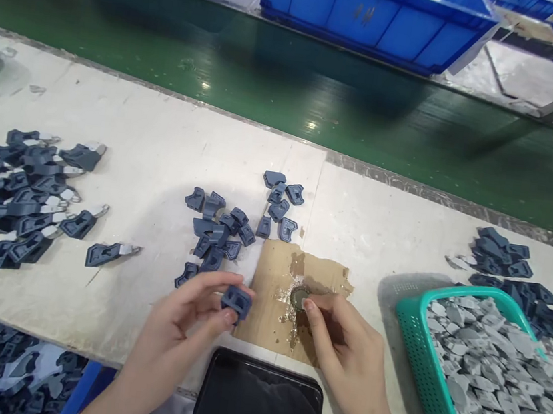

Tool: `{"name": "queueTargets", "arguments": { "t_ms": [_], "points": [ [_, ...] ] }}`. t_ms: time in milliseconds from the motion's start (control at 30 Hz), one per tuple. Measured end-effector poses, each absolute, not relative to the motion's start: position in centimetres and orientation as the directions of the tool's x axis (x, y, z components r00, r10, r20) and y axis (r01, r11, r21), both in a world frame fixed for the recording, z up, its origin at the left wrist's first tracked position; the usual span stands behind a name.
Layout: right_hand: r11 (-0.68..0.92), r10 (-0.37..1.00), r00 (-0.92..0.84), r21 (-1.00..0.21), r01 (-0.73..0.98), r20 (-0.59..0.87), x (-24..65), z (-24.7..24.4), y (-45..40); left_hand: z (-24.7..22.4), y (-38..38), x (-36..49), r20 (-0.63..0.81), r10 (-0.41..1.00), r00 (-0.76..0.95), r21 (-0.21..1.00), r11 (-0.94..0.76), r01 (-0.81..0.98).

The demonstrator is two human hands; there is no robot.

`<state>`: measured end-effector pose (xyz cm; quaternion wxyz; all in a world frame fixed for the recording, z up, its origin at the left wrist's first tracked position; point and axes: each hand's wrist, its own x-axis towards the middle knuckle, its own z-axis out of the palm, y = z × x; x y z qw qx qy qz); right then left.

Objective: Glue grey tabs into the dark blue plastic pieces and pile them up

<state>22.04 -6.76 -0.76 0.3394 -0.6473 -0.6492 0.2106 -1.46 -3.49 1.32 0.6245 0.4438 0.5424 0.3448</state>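
My left hand (191,331) pinches a dark blue plastic part (236,303) between thumb and fingers, over the left edge of a brown cardboard piece (265,300). On the right, my right hand (345,343) has its thumb and forefinger pressed together at a small round dish (299,297) on the wet, stained cardboard; a small grey piece seems to be at the fingertips, partly hidden. Loose dark blue parts (213,229) lie just beyond my left hand, with several more (279,209) behind the cardboard.
A black phone (258,403) lies at the front edge. At right stands a green basket (425,366) of grey pieces, with blue parts (500,253) behind it. Blue parts with grey ends (22,182) are heaped at left. A blue bin (370,17) stands beyond the green strip.
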Motion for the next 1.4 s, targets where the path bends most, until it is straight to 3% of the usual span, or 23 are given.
{"name": "queueTargets", "arguments": {
  "t_ms": [233,533,667,767,867,1100,1267,1400],
  "points": [
    [0.053,0.986,0.08,-0.717,0.695,0.15,22.1,-0.8,-7.0,1.1,-3.3,0.6,-0.41,0.818,0.403,0.898,0.44,0.02],
    [-0.027,0.98,0.173,-0.796,0.604,0.098,21.9,-0.6,-7.0,0.8,-3.1,1.1,-0.333,0.851,0.407,0.936,0.351,0.033],
    [-0.149,0.923,0.384,-0.938,0.313,-0.019,21.9,-0.3,-7.0,1.0,-2.8,1.2,-0.262,0.903,0.342,0.965,0.233,0.123],
    [-0.157,0.909,0.395,-0.987,0.024,-0.135,22.0,-0.3,-6.8,1.2,-2.7,1.2,-0.287,0.896,0.338,0.954,0.236,0.185],
    [-0.169,0.909,0.363,-0.978,-0.12,-0.202,22.1,-0.6,-6.7,1.3,-2.7,1.3,-0.35,0.858,0.376,0.937,0.317,0.148],
    [-0.19,0.933,0.284,-0.973,-0.13,-0.22,22.1,-0.7,-6.8,0.7,-2.8,1.6,-0.376,0.817,0.437,0.914,0.406,0.026],
    [-0.146,0.953,0.259,-0.987,-0.061,-0.157,21.6,-0.3,-7.0,-0.2,-3.0,1.2,-0.456,0.791,0.409,0.882,0.463,0.087],
    [-0.108,0.958,0.26,-0.992,-0.06,-0.12,21.0,0.0,-7.1,-0.2,-3.0,1.0,-0.44,0.788,0.431,0.885,0.461,0.062]
  ]
}}
